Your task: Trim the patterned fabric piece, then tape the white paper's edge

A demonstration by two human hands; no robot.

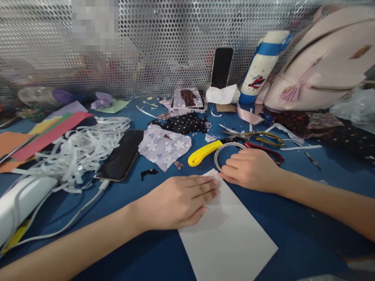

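Observation:
A sheet of white paper lies at an angle on the blue table, with its narrow far end under my fingers. My left hand rests flat on that end, fingers stretched out side by side. At the paper's far right edge my right hand is closed, its fingertips pinched against the edge; its thumb is mostly hidden. Right behind my right hand is a ring-shaped roll of tape, partly covered by it. A yellow-handled cutter lies just beyond the paper, beside scissors and a red-handled tool.
Patterned fabric scraps and a black phone with a white cable lie left of centre. White paper strips and coloured sheets are heaped further left. Behind stand an upright phone, a bottle, a backpack and a perforated metal panel.

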